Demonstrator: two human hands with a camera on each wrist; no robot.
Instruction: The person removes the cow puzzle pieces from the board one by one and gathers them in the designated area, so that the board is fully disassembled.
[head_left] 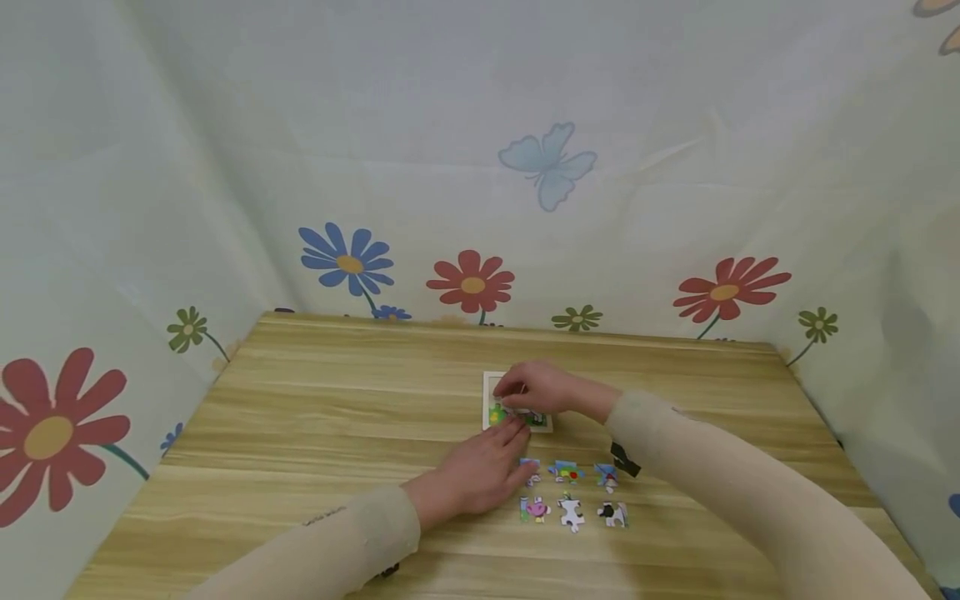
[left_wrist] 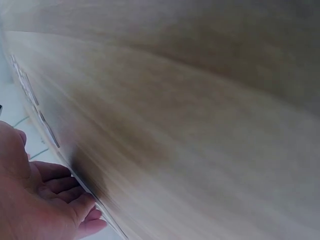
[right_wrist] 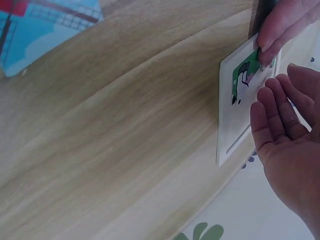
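Note:
A small jigsaw board (head_left: 487, 382) with a pale border lies on the wooden table. Green picture pieces (right_wrist: 246, 75) sit along its near part. My left hand (head_left: 480, 468) rests with its fingers stretched out over the board's near edge, fingertips on the picture. Above the board, my right hand (head_left: 542, 387) is bent, thumb and forefinger close together and pointing down at its left part. Whether a piece is between those fingertips I cannot tell. Two rows of loose jigsaw pieces lie right of my left hand, including a white one (head_left: 572, 512) and a pink one (head_left: 536, 509).
The other loose pieces include a black and white one (head_left: 613, 513) and blue ones (head_left: 606, 476). The wooden table (head_left: 360, 392) extends around the board. A flowered cloth (head_left: 420, 167) hangs behind the table and at its sides.

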